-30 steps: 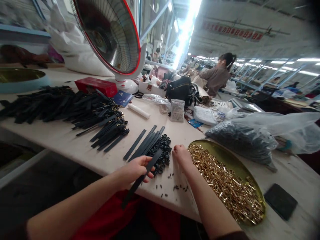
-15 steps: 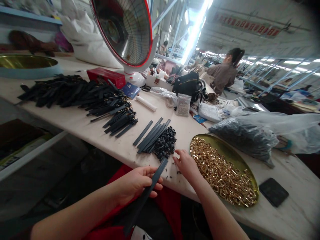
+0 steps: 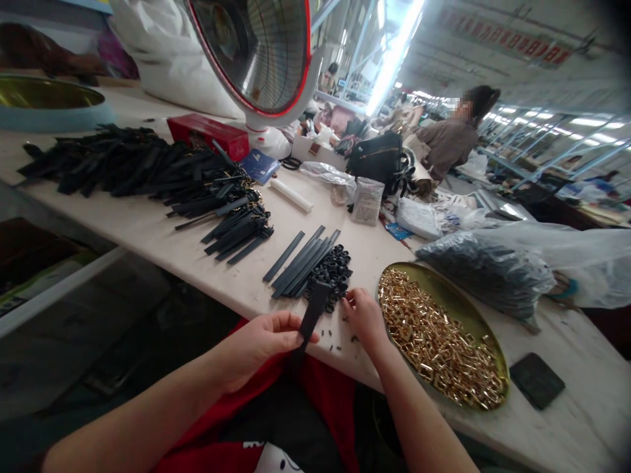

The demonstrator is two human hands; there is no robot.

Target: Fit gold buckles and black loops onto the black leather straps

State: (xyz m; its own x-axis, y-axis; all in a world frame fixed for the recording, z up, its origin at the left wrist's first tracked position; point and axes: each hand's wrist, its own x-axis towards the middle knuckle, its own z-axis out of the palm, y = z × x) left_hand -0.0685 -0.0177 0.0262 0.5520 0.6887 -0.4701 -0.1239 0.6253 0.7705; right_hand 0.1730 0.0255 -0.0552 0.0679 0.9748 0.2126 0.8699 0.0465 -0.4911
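My left hand (image 3: 276, 338) is closed on a flat black strap (image 3: 314, 312), thumb on top, its far end raised in front of a pile of small black loops (image 3: 340, 266). At the right edge of that pile, my right hand (image 3: 363, 316) has its fingers curled together at the tips. Whatever lies between them is too small to make out. Several loose black straps (image 3: 300, 268) lie side by side just left of the loops. To the right of my right hand, a gold oval tray (image 3: 451, 295) holds many small gold buckles (image 3: 434, 341).
A heap of black straps with gold fittings (image 3: 148, 164) covers the table's left side. Behind it stand a red box (image 3: 210, 135) and a round heater (image 3: 256, 59). A plastic bag of dark pieces (image 3: 488, 263) and a black square pad (image 3: 537, 380) lie to the right.
The strap in my left hand has turned, its broad face now toward me and its end tilted up. My right fingers have drawn closer together at the loops. The view has shifted slightly.
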